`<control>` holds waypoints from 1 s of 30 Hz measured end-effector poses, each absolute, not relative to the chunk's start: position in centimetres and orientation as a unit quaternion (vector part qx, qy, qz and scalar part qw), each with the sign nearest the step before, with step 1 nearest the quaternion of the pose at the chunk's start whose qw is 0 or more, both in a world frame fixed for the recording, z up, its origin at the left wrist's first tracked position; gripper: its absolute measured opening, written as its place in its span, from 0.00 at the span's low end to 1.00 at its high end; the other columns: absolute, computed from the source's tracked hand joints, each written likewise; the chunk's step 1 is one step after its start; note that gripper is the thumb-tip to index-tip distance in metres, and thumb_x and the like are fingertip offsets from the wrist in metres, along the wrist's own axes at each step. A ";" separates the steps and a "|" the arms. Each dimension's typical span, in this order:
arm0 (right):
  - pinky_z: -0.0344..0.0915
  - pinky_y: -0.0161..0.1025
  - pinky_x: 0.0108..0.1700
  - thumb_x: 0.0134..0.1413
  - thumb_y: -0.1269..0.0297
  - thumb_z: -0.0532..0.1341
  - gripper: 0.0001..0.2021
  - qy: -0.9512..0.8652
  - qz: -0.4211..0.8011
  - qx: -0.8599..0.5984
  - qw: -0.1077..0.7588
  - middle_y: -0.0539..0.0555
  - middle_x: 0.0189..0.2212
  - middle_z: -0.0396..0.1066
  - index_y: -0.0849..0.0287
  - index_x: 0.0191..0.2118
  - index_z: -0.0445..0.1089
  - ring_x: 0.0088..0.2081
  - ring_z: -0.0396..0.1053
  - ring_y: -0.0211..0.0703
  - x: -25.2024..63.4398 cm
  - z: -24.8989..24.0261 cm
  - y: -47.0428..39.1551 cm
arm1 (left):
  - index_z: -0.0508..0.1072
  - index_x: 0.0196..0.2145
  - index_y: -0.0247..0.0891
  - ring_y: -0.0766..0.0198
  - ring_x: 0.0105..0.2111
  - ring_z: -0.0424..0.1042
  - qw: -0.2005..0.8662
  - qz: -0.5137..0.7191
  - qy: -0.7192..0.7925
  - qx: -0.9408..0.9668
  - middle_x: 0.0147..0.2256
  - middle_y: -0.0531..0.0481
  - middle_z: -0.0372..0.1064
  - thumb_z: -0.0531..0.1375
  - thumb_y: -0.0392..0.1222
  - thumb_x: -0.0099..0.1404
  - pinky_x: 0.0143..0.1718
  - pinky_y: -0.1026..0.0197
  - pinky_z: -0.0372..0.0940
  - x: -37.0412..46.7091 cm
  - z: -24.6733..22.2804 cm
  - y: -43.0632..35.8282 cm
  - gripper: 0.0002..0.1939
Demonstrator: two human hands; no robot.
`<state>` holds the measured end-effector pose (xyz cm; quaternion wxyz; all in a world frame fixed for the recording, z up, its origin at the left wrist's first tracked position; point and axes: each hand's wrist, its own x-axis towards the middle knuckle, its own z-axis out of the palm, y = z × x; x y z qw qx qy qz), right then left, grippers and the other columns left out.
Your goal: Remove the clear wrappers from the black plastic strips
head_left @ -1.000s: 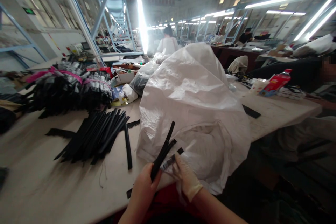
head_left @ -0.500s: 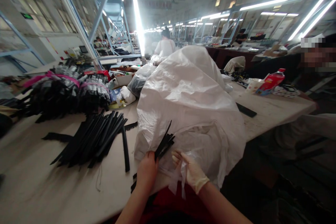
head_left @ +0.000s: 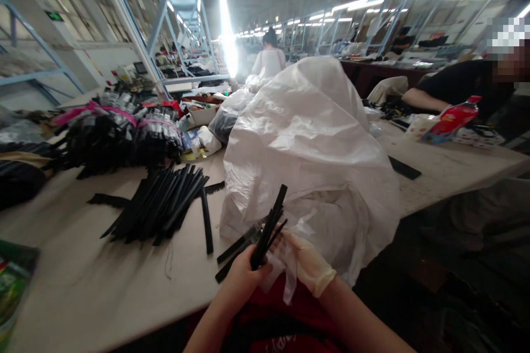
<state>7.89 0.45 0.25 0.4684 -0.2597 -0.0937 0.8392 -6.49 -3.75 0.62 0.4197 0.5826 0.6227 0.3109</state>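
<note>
My bare left hand (head_left: 245,277) is closed around a small bunch of black strips (head_left: 271,226), which point up and away from me. Just right of it, my right hand (head_left: 309,262) wears a thin pale glove. Its fingers curl behind the strips and are partly hidden, with clear plastic film (head_left: 291,282) hanging from them. Beyond both hands a big white plastic sack (head_left: 302,138) bulges up from the table. A couple of loose black strips (head_left: 234,249) lie beside my left hand. Farther left, a fanned pile of black strips (head_left: 159,207) rests near a single strip (head_left: 207,223).
Bundles of black pieces tied with pink bands (head_left: 103,138) sit at the back left of the table (head_left: 124,292). A red bottle-shaped pack (head_left: 455,118) stands at the right, near a co-worker's arm (head_left: 426,100). A green packet (head_left: 14,287) is at the left edge.
My left hand has moved toward my right hand, and the black strips now overlap the gloved fingers. The view has shifted, bringing the green packet in at the left.
</note>
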 end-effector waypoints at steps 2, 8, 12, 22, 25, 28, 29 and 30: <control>0.65 0.40 0.46 0.42 0.73 0.64 0.12 -0.114 0.846 -0.256 0.453 0.54 0.36 0.74 0.61 0.37 0.70 0.40 0.71 0.42 8.5 0.5 0.3 | 0.68 0.28 0.36 0.64 0.26 0.67 0.432 0.323 0.620 0.570 0.24 0.55 0.67 0.59 0.36 0.51 0.28 0.65 0.62 -6.9 0.8 -3.8 0.04; 0.65 0.32 0.34 0.31 0.81 0.63 0.19 -0.145 0.883 -0.302 0.329 0.54 0.37 0.73 0.61 0.36 0.69 0.33 0.71 0.37 9.2 -1.0 -1.1 | 0.65 0.29 0.37 0.64 0.26 0.64 0.411 0.371 0.642 0.531 0.24 0.56 0.63 0.58 0.44 0.54 0.28 0.64 0.59 -8.6 1.9 -3.2 0.08; 0.45 0.28 0.16 0.39 0.61 0.66 0.12 -0.222 0.855 -0.363 0.296 0.48 0.20 0.68 0.63 0.29 0.68 0.15 0.54 0.26 7.8 -1.9 -2.0 | 0.66 0.28 0.38 0.63 0.27 0.64 0.401 0.379 0.647 0.526 0.24 0.55 0.63 0.58 0.42 0.54 0.29 0.63 0.58 -8.0 1.6 -3.0 0.06; 0.39 0.30 0.17 0.34 0.55 0.68 0.16 -0.328 0.770 -0.426 0.344 0.43 0.14 0.59 0.62 0.25 0.67 0.14 0.48 0.26 6.6 -0.8 -1.3 | 0.65 0.32 0.37 0.71 0.16 0.56 0.470 0.378 0.627 0.493 0.20 0.60 0.57 0.57 0.50 0.56 0.18 0.68 0.53 -8.8 1.4 -3.9 0.13; 0.41 0.29 0.17 0.32 0.58 0.69 0.16 -0.305 0.780 -0.413 0.357 0.45 0.17 0.61 0.63 0.27 0.68 0.16 0.50 0.26 7.1 -0.3 -0.9 | 0.64 0.34 0.36 0.74 0.14 0.50 0.532 0.369 0.610 0.457 0.20 0.61 0.54 0.55 0.55 0.58 0.14 0.69 0.46 -9.3 1.7 -4.9 0.18; 0.40 0.27 0.16 0.30 0.58 0.70 0.17 -0.264 0.782 -0.408 0.391 0.42 0.14 0.56 0.62 0.22 0.64 0.14 0.47 0.24 7.4 -0.1 -0.2 | 0.64 0.38 0.35 0.75 0.14 0.48 0.578 0.365 0.592 0.427 0.20 0.61 0.55 0.54 0.58 0.57 0.14 0.69 0.43 -9.4 1.9 -6.1 0.22; 0.39 0.27 0.16 0.30 0.58 0.71 0.18 -0.247 0.779 -0.409 0.406 0.41 0.13 0.55 0.61 0.21 0.62 0.13 0.46 0.23 7.6 0.0 0.0 | 0.64 0.39 0.35 0.76 0.14 0.49 0.586 0.369 0.587 0.419 0.20 0.61 0.55 0.55 0.59 0.56 0.14 0.69 0.43 -9.3 1.9 -6.5 0.23; 0.38 0.27 0.16 0.30 0.58 0.71 0.19 -0.233 0.776 -0.409 0.420 0.40 0.13 0.55 0.61 0.21 0.61 0.13 0.45 0.23 7.7 0.0 0.3 | 0.64 0.40 0.35 0.76 0.14 0.49 0.590 0.376 0.584 0.412 0.20 0.61 0.55 0.55 0.59 0.56 0.14 0.69 0.43 -9.3 2.0 -6.8 0.24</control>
